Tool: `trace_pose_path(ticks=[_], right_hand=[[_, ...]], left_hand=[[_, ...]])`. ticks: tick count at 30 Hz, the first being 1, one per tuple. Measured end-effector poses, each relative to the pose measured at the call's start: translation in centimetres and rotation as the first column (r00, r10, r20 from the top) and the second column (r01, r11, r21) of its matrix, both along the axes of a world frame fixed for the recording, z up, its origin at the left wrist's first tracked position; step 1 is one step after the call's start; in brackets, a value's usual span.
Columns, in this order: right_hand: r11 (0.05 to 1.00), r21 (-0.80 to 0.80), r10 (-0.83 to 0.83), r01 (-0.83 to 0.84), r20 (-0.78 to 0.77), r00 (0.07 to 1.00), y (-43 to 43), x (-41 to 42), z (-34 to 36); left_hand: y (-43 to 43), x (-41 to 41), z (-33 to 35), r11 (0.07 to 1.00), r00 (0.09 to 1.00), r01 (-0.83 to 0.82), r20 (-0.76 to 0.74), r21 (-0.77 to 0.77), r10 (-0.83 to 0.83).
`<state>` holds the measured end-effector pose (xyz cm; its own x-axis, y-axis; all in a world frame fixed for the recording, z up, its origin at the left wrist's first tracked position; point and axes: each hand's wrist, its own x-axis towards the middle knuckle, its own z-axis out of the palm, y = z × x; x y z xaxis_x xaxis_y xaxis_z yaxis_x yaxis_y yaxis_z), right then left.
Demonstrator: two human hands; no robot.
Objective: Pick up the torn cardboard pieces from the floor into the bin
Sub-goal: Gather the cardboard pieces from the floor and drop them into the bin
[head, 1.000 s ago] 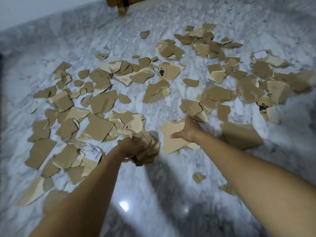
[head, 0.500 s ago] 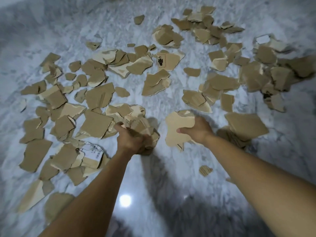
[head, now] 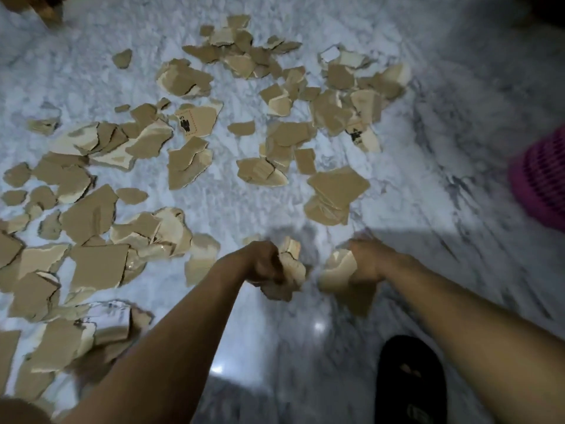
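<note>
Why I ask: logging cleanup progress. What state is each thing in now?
Left hand: grips a wad of torn brown cardboard pieces.
Right hand: grips a pale torn cardboard piece.
Loose brown cardboard pieces: scattered on the white marble floor.
Pink slotted plastic bin: partly in view at right, inside unseen.

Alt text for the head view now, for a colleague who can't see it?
Both hands grip torn cardboard above a marble floor: the left hand a crumpled bundle, the right hand a pale piece. Many more pieces lie scattered ahead and left; a pink slotted bin is at the right edge.
</note>
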<state>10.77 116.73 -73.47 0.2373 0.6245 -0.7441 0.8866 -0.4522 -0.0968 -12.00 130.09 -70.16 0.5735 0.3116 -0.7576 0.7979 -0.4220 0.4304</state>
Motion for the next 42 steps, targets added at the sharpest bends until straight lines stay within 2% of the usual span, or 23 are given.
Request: trace_pose_path(ticks=[3, 5, 10, 15, 21, 26, 30, 32, 34, 36, 38, 42], right_hand=[[0.999, 0.039, -0.022, 0.020, 0.057, 0.998, -2.5, -1.5, -1.5], [0.999, 0.049, -0.027, 0.023, 0.089, 0.996, -3.1, -1.6, -1.8], [0.990, 0.067, -0.126, 0.127, -0.019, 0.992, -3.5, -0.6, -1.6], [0.983, 0.093, -0.151, 0.156, -0.058, 0.987, -3.5, -0.8, -1.1], [0.968, 0.247, -0.012, 0.044, -0.130, 0.991, -3.1, -1.6, -1.6], [0.978, 0.207, 0.009, 0.024, -0.158, 0.987, -2.4, -2.1, -1.3], [0.993, 0.110, -0.028, 0.044, -0.144, 0.989, -2.4, -2.6, -1.5], [0.996, 0.064, -0.053, 0.064, -0.162, 0.985, -2.5, -2.7, -1.7], [0.998, 0.005, -0.065, 0.067, -0.172, 0.983, -2.4, -2.7, -1.6], [0.995, 0.004, -0.093, 0.095, -0.186, 0.978, -1.5, -1.8, -1.3], [0.984, 0.079, -0.142, 0.159, -0.191, 0.971, 0.5, -0.3, -0.4], [0.959, 0.229, -0.143, 0.165, -0.110, 0.984, 5.5, 1.9, 1.3]], left_hand=[[-3.4, 2.7, -2.7, 0.969, 0.988, 0.124, 0.061, 0.213, -0.139], [-4.8, 3.6, -4.5, 0.939, 0.977, 0.175, 0.064, 0.295, -0.203], [-6.3, 4.4, -6.1, 0.868, 0.958, 0.229, 0.054, 0.441, -0.281], [-6.2, 4.8, -6.2, 0.884, 0.967, 0.219, 0.026, 0.413, -0.252], [-7.4, 4.7, -6.2, 0.883, 0.983, 0.076, 0.115, 0.463, -0.145], [-6.5, 4.5, -6.1, 0.868, 0.983, 0.119, 0.067, 0.482, -0.171], [-6.9, 4.1, -6.7, 0.886, 0.977, 0.110, 0.117, 0.451, -0.181], [-6.1, 3.6, -6.7, 0.930, 0.981, 0.046, 0.157, 0.366, -0.110], [-4.6, 2.2, -6.6, 0.965, 0.979, -0.079, 0.200, 0.251, 0.028], [-2.8, 0.5, -6.2, 0.952, 0.940, -0.251, 0.281, 0.173, 0.196], [-0.6, -1.0, -5.7, 0.896, 0.901, -0.389, 0.291, 0.215, 0.322], [1.7, -2.7, -5.5, 0.872, 0.953, -0.302, 0.138, 0.384, 0.269]])
